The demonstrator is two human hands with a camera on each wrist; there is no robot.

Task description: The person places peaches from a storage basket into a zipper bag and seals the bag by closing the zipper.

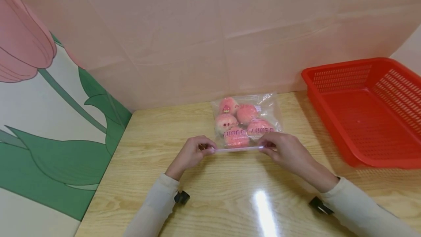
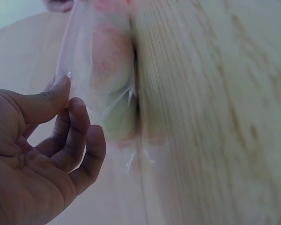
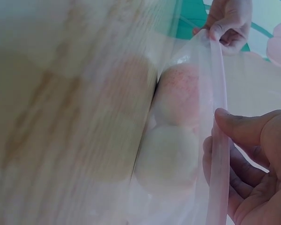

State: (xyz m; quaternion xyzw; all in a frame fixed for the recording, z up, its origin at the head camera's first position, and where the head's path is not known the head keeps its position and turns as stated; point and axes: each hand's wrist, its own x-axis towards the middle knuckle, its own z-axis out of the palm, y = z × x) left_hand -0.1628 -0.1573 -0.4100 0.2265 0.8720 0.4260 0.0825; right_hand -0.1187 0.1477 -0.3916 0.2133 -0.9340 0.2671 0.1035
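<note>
A clear zip bag (image 1: 275, 114) with printed lettering lies on the table, holding several pink-and-cream peaches (image 1: 247, 114). Its pinkish zip strip (image 1: 235, 150) runs straight along the near edge, stretched between both hands. My left hand (image 1: 194, 153) pinches the strip's left end between thumb and finger. At the right part of the strip, my right hand (image 1: 285, 153) pinches with thumb and curled fingers. Seen by the right wrist camera, the right thumb presses on the strip (image 3: 219, 154), fingers behind it. The left wrist view shows the left hand's (image 2: 42, 150) other fingers loosely bent beside the bag.
A red plastic basket (image 1: 342, 131) with slotted sides stands at the right of the wooden table (image 1: 158, 196). Pinkish sheeting (image 1: 171, 39) covers the wall behind. On the left is a panel (image 1: 59, 156) painted with a tulip and green leaves.
</note>
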